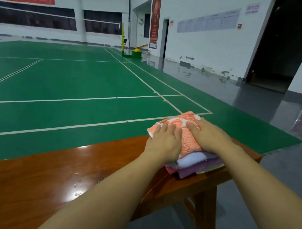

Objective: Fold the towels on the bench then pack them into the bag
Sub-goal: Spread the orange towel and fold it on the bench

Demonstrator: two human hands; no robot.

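A stack of folded towels sits at the right end of the brown wooden bench [64, 162]. On top lies an orange and white patterned towel [187, 137]. Under it show a pale lilac towel [191, 160], a purple towel [201, 168] and a pink edge. My left hand [163, 142] lies flat on the left part of the orange towel, fingers straight. My right hand [208, 135] presses flat on its right part. No bag is in view.
The bench stands on a grey floor beside a green badminton court [73, 86] with white lines. A net post [123, 38] stands far back. A dark doorway [279, 54] opens in the white wall at right.
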